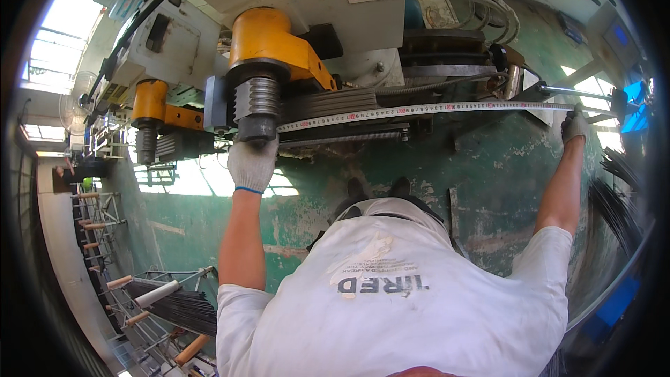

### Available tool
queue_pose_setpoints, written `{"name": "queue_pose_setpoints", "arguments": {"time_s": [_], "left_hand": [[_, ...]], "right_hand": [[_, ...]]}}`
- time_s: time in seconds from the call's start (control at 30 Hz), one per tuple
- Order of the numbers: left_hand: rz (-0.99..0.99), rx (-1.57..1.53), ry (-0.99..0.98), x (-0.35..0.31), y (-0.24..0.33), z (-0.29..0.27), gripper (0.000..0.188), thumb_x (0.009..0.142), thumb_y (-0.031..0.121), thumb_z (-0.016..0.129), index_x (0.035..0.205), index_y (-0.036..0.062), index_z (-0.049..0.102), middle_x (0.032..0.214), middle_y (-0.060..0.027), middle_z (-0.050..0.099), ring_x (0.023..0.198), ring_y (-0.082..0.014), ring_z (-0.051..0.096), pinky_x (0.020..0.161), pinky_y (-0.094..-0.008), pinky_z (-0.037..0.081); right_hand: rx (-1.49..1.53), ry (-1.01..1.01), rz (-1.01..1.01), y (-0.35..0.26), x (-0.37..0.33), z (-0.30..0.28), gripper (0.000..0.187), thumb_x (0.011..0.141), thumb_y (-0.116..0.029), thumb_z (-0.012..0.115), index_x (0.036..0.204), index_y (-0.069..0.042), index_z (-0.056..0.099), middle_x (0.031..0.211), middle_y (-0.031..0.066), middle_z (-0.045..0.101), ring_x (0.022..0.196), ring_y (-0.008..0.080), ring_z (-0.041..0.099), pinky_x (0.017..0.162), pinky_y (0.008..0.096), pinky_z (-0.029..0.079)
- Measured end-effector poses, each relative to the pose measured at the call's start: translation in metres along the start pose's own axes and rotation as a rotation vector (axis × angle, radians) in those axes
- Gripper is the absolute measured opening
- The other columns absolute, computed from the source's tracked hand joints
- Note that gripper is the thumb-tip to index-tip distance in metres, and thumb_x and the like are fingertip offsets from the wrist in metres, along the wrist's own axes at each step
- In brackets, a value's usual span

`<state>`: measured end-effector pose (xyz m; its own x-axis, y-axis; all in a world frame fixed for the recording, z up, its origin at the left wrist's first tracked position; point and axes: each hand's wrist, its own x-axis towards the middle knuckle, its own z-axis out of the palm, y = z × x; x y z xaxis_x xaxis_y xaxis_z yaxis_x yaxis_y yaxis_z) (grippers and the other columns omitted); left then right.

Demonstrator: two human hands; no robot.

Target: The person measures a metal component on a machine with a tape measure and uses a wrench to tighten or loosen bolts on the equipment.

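A white measuring tape [398, 111] with black and red markings runs nearly level across the front of a bending machine. My right hand [574, 127], in a grey-white work glove, is closed at the tape's right end, arm stretched far out. At the tape's left end is my left hand [251, 165], in a pale knit glove with a blue cuff edge. It reaches up under a grooved steel roller [257, 100], which hides its fingers. Above that roller sits an orange machine arm [272, 42]. Below the tape lies a thin, coil-like metal rod [342, 139].
A second orange arm [149, 101] with a roller stands farther left. Racks with roller bars [157, 294] hold dark rods at lower left. Bundles of thin black rods [614, 213] lie at right. The green floor [314, 216] is worn and patchy.
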<state>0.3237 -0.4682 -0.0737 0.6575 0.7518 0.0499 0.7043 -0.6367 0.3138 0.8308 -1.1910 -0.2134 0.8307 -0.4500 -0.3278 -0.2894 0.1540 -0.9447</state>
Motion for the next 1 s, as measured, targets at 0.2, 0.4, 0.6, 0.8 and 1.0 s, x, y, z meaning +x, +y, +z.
{"name": "queue_pose_setpoints", "arguments": {"time_s": [0.2, 0.4, 0.6, 0.8, 1.0], "left_hand": [[0.045, -0.038, 0.066, 0.003, -0.008, 0.018, 0.047, 0.101, 0.051, 0.075, 0.096, 0.0048, 0.085, 0.096, -0.0213, 0.083, 0.094, -0.0459, 0.079, 0.087, -0.0541, 0.062], [0.032, -0.026, 0.046, -0.001, -0.008, 0.021, 0.042, 0.098, 0.046, 0.078, 0.101, 0.0054, 0.086, 0.106, -0.0221, 0.083, 0.102, -0.0473, 0.078, 0.091, -0.0547, 0.061], [-0.064, -0.074, -0.019, 0.001, 0.001, 0.017, 0.043, 0.098, 0.047, 0.076, 0.103, 0.0049, 0.086, 0.106, -0.0239, 0.083, 0.103, -0.0484, 0.078, 0.092, -0.0560, 0.061], [-0.053, -0.055, -0.045, 0.004, -0.001, 0.018, 0.044, 0.098, 0.047, 0.075, 0.105, 0.0044, 0.086, 0.108, -0.0237, 0.083, 0.104, -0.0479, 0.078, 0.094, -0.0559, 0.062], [-0.046, -0.077, -0.005, -0.002, 0.002, 0.015, 0.044, 0.099, 0.047, 0.075, 0.105, 0.0047, 0.086, 0.113, -0.0236, 0.083, 0.106, -0.0477, 0.078, 0.095, -0.0558, 0.062]], "right_hand": [[-0.003, 0.003, -0.008, 0.006, 0.025, -0.017, 0.057, 0.107, -0.070, 0.073, 0.085, -0.019, 0.062, 0.059, -0.0043, 0.047, 0.045, 0.0142, 0.044, 0.045, 0.0315, 0.034], [0.029, -0.041, 0.007, 0.014, 0.031, -0.017, 0.054, 0.108, -0.066, 0.075, 0.083, -0.021, 0.061, 0.062, -0.0065, 0.045, 0.046, 0.0127, 0.043, 0.045, 0.0305, 0.037], [0.009, 0.018, -0.017, 0.016, 0.031, -0.016, 0.057, 0.107, -0.069, 0.074, 0.080, -0.022, 0.058, 0.060, -0.0070, 0.045, 0.045, 0.0128, 0.044, 0.045, 0.0301, 0.034], [0.010, 0.009, 0.030, 0.016, 0.050, -0.031, 0.058, 0.106, -0.074, 0.072, 0.078, -0.025, 0.058, 0.058, -0.0077, 0.043, 0.045, 0.0128, 0.043, 0.045, 0.0313, 0.032], [-0.007, 0.010, 0.038, 0.021, 0.043, -0.017, 0.057, 0.106, -0.074, 0.071, 0.081, -0.024, 0.060, 0.058, -0.0077, 0.045, 0.044, 0.0141, 0.044, 0.044, 0.0337, 0.033]]}}
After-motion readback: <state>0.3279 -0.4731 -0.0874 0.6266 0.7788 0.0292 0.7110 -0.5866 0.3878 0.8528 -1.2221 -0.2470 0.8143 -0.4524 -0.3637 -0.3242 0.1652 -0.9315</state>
